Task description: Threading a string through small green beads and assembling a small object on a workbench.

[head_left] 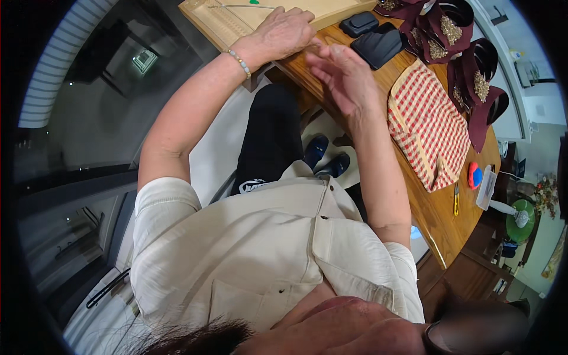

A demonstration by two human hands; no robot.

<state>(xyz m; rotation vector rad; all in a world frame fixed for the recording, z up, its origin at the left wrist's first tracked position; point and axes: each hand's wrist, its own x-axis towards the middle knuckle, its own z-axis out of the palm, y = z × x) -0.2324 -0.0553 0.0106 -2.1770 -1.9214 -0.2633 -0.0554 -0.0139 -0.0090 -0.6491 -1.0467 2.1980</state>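
My left hand (pixel 278 34), with a beaded bracelet at its wrist, lies over the near edge of a shallow pale wooden tray (pixel 331 18). Its fingers are bent and drawn together; whatever they pinch is too small or hidden to name. Just right of it, at the table's edge, my right hand (pixel 349 80) is raised with its fingers loosely curled and apart. Its fingertips come close to those of my left hand, and I see nothing held in it. Inside the tray are a thin rod (pixel 242 6) and a small green piece (pixel 253 2).
Right of the hands on the wooden table (pixel 432 219) lie a black flat case (pixel 378 46), a small black pouch (pixel 358 24) and a red-checked cloth (pixel 429 127). Maroon fabric pieces with gold trim (pixel 482 86), a yellow cutter (pixel 456 200) and a clear box (pixel 486 187) lie farther right.
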